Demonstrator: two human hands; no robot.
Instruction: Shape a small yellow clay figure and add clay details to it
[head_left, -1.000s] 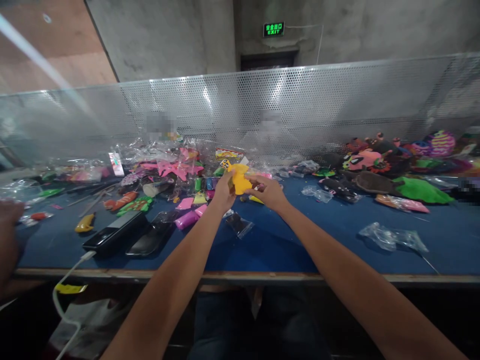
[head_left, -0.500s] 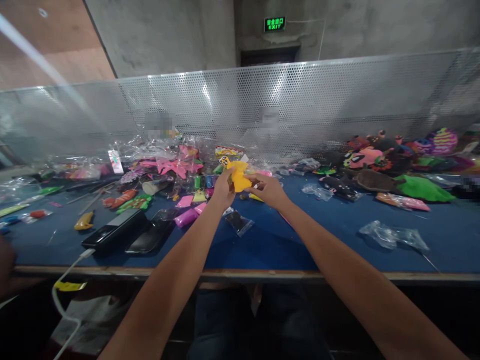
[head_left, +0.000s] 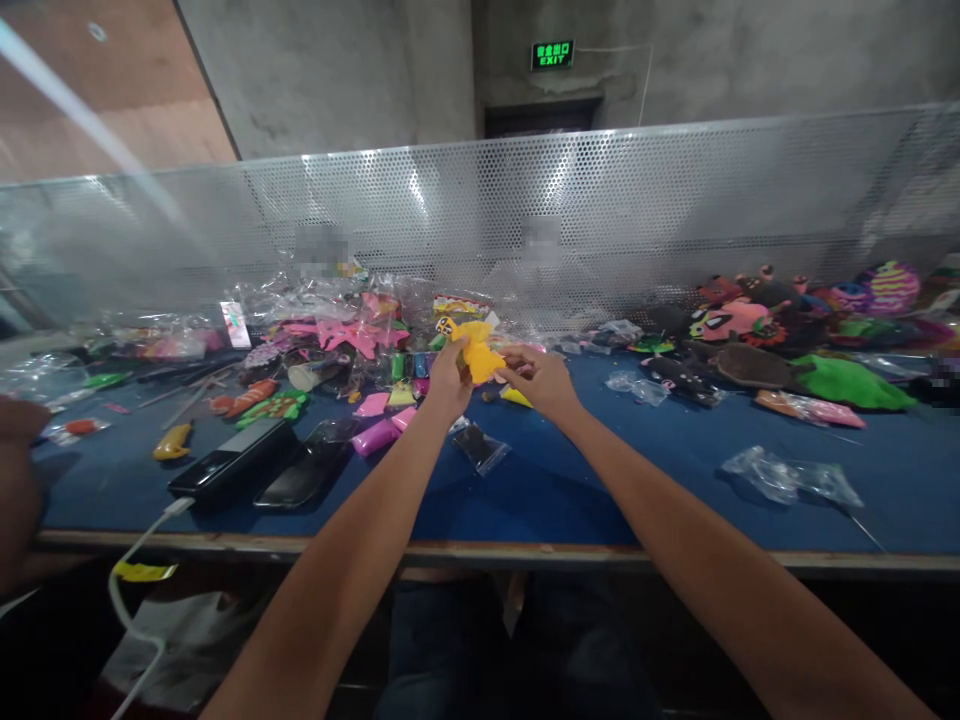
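A yellow figure (head_left: 482, 358) with black-and-white markings at its upper left end is held up over the middle of the blue table. My left hand (head_left: 451, 378) is closed on its left side. The fingers of my right hand (head_left: 538, 378) pinch its lower right edge. Below my hands lies a clear bag with something black (head_left: 480, 447) in it. A yellow piece (head_left: 517, 397) rests on the table under my right hand, and pink and purple packets (head_left: 375, 435) lie to the left of my left forearm.
A power bank (head_left: 231, 458) with a white cable and a black phone (head_left: 304, 472) lie at the front left. Pink craft pieces (head_left: 352, 336) and wrappers line the back. Plush toys (head_left: 757, 362) are piled at the right. Another person's arm (head_left: 19, 490) shows at the left edge.
The other person's arm at the left edge reaches further into view. My hands keep hold of the yellow figure, with only a slight shift of the fingers. The whole view has shifted slightly.
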